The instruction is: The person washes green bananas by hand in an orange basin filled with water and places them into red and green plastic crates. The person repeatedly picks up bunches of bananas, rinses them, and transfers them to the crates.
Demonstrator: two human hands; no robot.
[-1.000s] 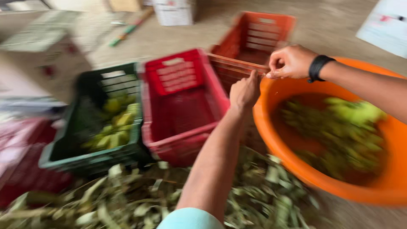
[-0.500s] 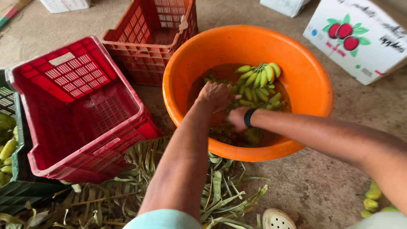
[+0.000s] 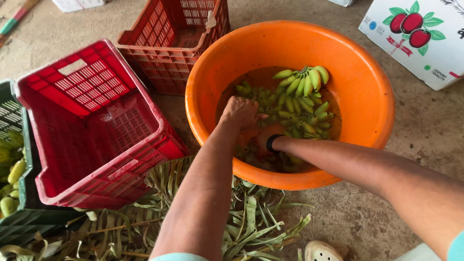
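Note:
A big orange basin (image 3: 367, 63) stands on the concrete floor, filled with murky water and several bunches of small green bananas (image 3: 302, 96). My left hand (image 3: 240, 113) reaches down into the basin at its near left side, fingers curled among the bananas. Just beside and below it, my right hand (image 3: 261, 141) is under the water, mostly hidden, with a black band on its wrist. What either hand grips is hidden by the water and the fruit.
An empty red crate (image 3: 92, 125) stands left of the basin, an orange-red crate (image 3: 179, 34) behind it, and a green crate (image 3: 19, 208) with bananas at the far left. Dry leaves (image 3: 251, 217) lie under my arms. A fruit carton (image 3: 420, 34) sits top right, a sandal (image 3: 321, 251) at the bottom.
Both hands came down from the far crate's rim into the basin. Over the last half second they have sunk a little deeper among the bananas.

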